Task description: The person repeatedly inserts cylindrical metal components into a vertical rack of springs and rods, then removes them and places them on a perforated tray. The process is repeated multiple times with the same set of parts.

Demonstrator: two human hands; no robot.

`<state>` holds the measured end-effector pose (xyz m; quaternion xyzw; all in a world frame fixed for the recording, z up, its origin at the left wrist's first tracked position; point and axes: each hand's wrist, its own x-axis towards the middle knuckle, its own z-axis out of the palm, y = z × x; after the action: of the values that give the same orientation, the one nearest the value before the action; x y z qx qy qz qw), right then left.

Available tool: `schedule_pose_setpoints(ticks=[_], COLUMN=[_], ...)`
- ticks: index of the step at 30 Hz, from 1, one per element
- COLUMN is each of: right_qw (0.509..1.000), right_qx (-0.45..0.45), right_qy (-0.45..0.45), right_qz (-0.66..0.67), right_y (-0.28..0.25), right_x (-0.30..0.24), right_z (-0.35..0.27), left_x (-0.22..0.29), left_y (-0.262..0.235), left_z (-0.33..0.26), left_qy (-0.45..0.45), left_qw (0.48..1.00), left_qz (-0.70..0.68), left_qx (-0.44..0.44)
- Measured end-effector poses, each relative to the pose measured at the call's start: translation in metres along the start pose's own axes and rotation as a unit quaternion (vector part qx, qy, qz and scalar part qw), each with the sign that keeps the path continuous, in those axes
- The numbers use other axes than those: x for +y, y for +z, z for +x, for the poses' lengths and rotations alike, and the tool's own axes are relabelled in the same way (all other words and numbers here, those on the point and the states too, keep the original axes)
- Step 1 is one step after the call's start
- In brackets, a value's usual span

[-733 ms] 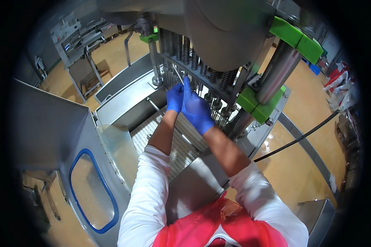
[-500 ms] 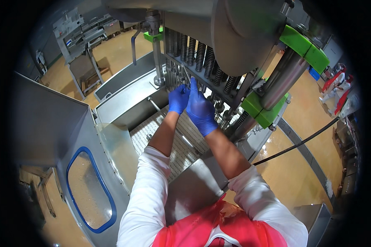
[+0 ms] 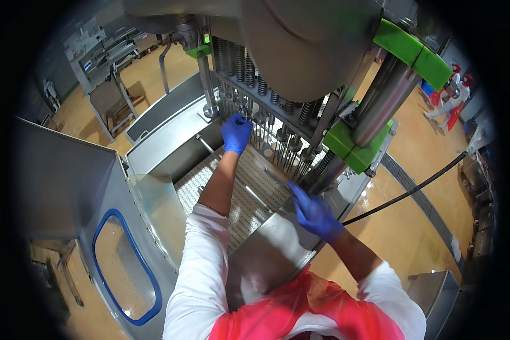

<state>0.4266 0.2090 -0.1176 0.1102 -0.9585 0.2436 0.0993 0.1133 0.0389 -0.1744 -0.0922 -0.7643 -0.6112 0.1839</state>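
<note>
In front of me is a steel machine head with a row of coil springs (image 3: 262,86) above clusters of thin needles (image 3: 283,152). My left hand (image 3: 236,134), in a blue glove, reaches up among the needle holders at the left end of the row. Its fingers are pinched together, and what they grip is hidden. Lower and to the right, my blue-gloved right hand (image 3: 316,215) is closed around a slim metal tool (image 3: 277,175), the index finger lying along it. The tool's exact kind is unclear. Beneath the needles runs a perforated white conveyor bed (image 3: 246,221).
A steel crossbar (image 3: 232,173) spans the bed. Green clamp blocks (image 3: 357,148) hold a thick steel column on the right. At left stands a steel door with a blue-rimmed window (image 3: 124,266). A black hose (image 3: 408,199) runs rightward; people in red and white stand far right.
My right hand has pulled away from beside the left, down and to the right, taking the slim tool along. My left hand stays at the needle holders. The view has shifted slightly.
</note>
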Motion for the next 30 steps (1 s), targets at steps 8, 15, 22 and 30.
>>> schedule_pose_setpoints(ticks=[8, 15, 22, 30], right_qw=[0.975, 0.988, 0.992, 0.992], right_qx=[-0.127, -0.107, -0.055, -0.025], right_qy=[-0.158, -0.107, -0.105, -0.113], right_qz=[-0.094, -0.041, 0.037, 0.045], right_y=[-0.023, 0.0, -0.003, 0.0], right_x=[0.065, 0.061, 0.061, 0.067], right_z=[-0.075, -0.063, -0.064, -0.068], left_x=[0.022, -0.032, 0.038, 0.018], left_y=[-0.014, -0.053, -0.13, -0.092], left_z=[0.004, 0.062, 0.081, 0.037], left_qy=[-0.015, 0.123, -0.055, -0.274], left_qw=[0.999, 0.937, 0.985, 0.885], left_qz=[0.03, 0.271, -0.166, -0.371], left_qx=[0.032, 0.182, 0.004, 0.067])
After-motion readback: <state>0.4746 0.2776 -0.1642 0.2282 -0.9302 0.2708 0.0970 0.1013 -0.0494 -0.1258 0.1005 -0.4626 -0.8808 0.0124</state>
